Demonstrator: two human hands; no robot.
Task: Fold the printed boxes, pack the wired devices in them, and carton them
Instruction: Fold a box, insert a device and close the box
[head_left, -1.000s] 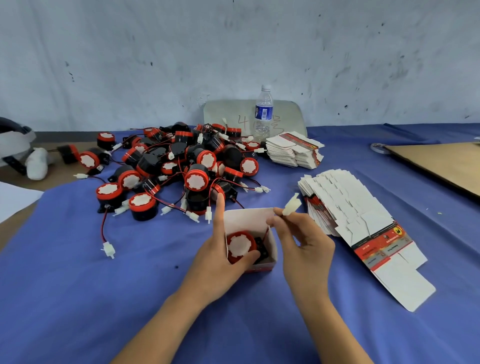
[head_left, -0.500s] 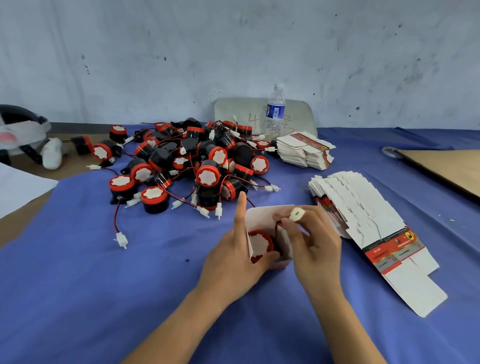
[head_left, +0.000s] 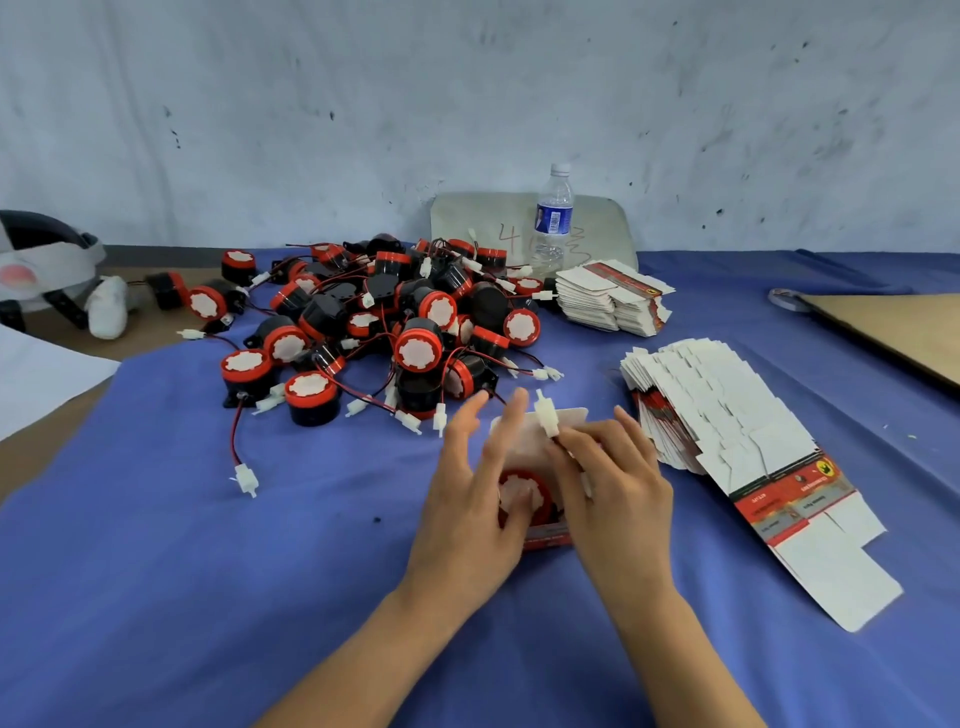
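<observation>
A small printed box (head_left: 545, 535) stands open on the blue cloth with a red-and-black wired device (head_left: 522, 493) inside it. My left hand (head_left: 467, 499) has its thumb on the device's white face, its fingers spread straight upward. My right hand (head_left: 613, 488) pinches the device's white connector (head_left: 548, 420) just above the box's open flap (head_left: 524, 441). A pile of loose wired devices (head_left: 374, 322) lies beyond the box.
Flat printed boxes lie fanned out at the right (head_left: 727, 431), and a second stack (head_left: 613, 296) sits behind them. A water bottle (head_left: 553, 218) stands by the wall. Brown cardboard (head_left: 893, 332) lies at the far right. One stray connector (head_left: 245, 478) rests at the left.
My left hand's fingers have spread open while the thumb stays on the device. My right hand has kept its pinch on the connector over the box. The camera has shifted.
</observation>
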